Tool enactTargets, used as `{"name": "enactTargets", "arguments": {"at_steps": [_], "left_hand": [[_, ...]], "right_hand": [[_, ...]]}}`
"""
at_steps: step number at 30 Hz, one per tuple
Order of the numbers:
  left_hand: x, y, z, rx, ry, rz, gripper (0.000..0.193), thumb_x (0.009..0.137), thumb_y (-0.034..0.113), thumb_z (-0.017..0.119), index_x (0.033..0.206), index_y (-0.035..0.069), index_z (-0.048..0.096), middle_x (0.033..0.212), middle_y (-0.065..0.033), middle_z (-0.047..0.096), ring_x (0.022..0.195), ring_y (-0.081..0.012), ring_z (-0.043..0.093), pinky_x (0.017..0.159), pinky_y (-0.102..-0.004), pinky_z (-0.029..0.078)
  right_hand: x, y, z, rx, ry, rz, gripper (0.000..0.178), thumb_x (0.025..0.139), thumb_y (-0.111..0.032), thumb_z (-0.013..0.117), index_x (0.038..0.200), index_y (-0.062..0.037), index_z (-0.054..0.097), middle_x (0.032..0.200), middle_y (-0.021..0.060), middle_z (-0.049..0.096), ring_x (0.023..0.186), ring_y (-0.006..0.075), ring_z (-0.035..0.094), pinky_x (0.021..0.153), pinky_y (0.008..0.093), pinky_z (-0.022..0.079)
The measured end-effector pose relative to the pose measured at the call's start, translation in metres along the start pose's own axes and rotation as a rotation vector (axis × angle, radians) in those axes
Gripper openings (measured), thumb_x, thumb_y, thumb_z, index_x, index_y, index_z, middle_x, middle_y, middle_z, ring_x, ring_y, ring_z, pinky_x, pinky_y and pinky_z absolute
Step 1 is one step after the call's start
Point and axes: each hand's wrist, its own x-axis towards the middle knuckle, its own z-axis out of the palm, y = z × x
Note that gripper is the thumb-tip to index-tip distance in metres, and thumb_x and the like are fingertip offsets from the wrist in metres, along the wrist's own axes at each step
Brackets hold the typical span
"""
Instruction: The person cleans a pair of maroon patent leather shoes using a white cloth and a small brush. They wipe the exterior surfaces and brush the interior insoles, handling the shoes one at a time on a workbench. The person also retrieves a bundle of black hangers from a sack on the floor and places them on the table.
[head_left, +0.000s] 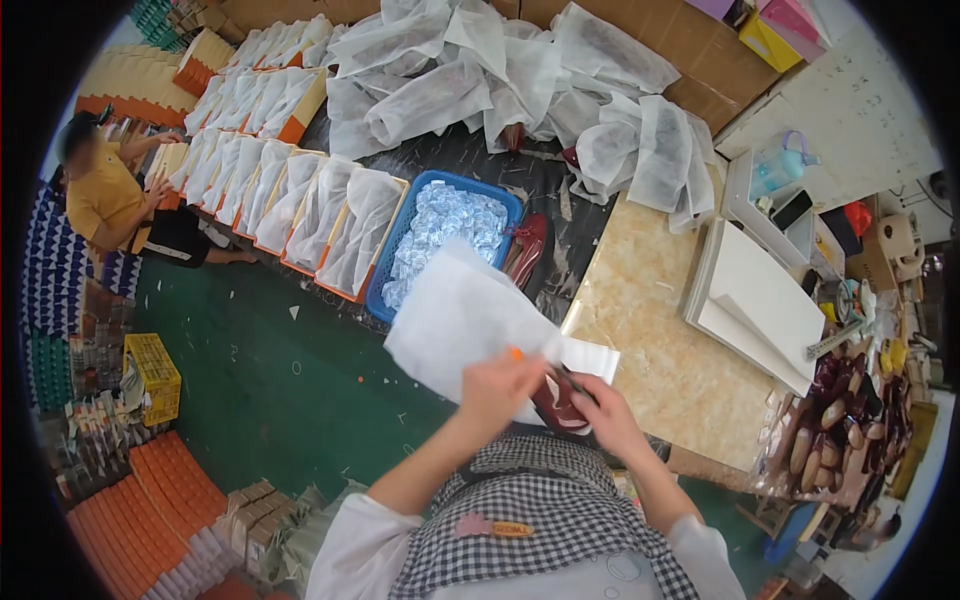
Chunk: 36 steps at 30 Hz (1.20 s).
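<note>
In front of my body, my right hand (603, 408) is closed at a dark red shoe (558, 402), and a thin dark piece shows by its fingers. My left hand (497, 393) is pinched at the lower edge of a thin white sheet (455, 315). Something small and orange (515, 353) shows at its fingertips, which are blurred. The sheet spreads out beyond this hand and covers part of a blue basket (376, 300) of small clear-blue packets (450, 225). Another dark red shoe (530, 245) lies right of the basket.
Open boxes (355, 230) with white wrapping line the left side, where a person in yellow (110, 200) works. White bags (430, 70) pile up at the back. A paper stack (755, 310) lies on the marbled table (640, 300); dark red shoes (835, 420) heap at right.
</note>
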Motion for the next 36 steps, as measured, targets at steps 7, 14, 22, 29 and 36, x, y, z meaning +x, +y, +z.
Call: {"name": "enactTargets", "arguments": {"at_steps": [7, 14, 22, 29, 36], "left_hand": [[0.023, -0.004, -0.058, -0.304, 0.201, -0.387, 0.009, 0.084, 0.007, 0.065, 0.078, 0.000, 0.066, 0.062, 0.0002, 0.056, 0.055, -0.0059, 0.050, 0.049, -0.0238, 0.038], [-0.007, -0.038, -0.072, -0.573, 0.424, -0.671, 0.026, 0.089, 0.009, 0.062, 0.064, 0.002, 0.057, 0.061, 0.0080, 0.048, 0.055, -0.0008, 0.037, 0.048, -0.0211, 0.027], [-0.013, -0.020, -0.067, -0.333, 0.044, -0.739, 0.020, 0.088, 0.014, 0.063, 0.078, -0.002, 0.068, 0.057, 0.0058, 0.050, 0.052, -0.0006, 0.040, 0.046, -0.0203, 0.027], [-0.022, -0.019, -0.045, -0.283, 0.102, -0.695, 0.020, 0.095, 0.012, 0.051, 0.103, 0.000, 0.065, 0.056, 0.0020, 0.052, 0.049, -0.0037, 0.044, 0.047, -0.0230, 0.034], [0.002, 0.001, -0.021, 0.076, -0.136, -0.611, 0.017, 0.089, 0.016, 0.060, 0.099, 0.005, 0.067, 0.064, -0.0093, 0.063, 0.053, -0.0186, 0.059, 0.052, -0.0299, 0.043]], "right_hand": [[0.117, -0.035, 0.029, 0.619, 0.052, -0.306, 0.031, 0.093, -0.014, 0.055, 0.120, -0.0001, 0.052, 0.122, 0.0096, 0.056, 0.108, 0.0156, 0.055, 0.095, 0.0317, 0.044], [0.089, 0.033, 0.076, 0.350, -0.256, -0.113, 0.011, 0.088, -0.012, 0.063, 0.091, -0.0013, 0.061, 0.089, 0.0037, 0.064, 0.085, 0.0118, 0.061, 0.077, 0.0294, 0.049], [0.194, 0.170, 0.094, -0.320, 0.482, -0.153, 0.069, 0.079, -0.024, 0.071, 0.138, -0.0061, 0.039, 0.120, 0.0182, 0.057, 0.092, 0.0198, 0.062, 0.080, 0.0306, 0.051], [0.124, 0.170, -0.067, 0.722, 0.285, 0.250, 0.050, 0.088, -0.023, 0.057, 0.133, -0.0046, 0.045, 0.120, 0.0143, 0.059, 0.093, 0.0247, 0.064, 0.073, 0.0342, 0.054], [0.077, 0.180, -0.077, -0.817, 0.313, -0.177, 0.057, 0.089, -0.029, 0.060, 0.138, -0.0094, 0.041, 0.118, 0.0197, 0.058, 0.096, 0.0383, 0.060, 0.085, 0.0411, 0.050]]}}
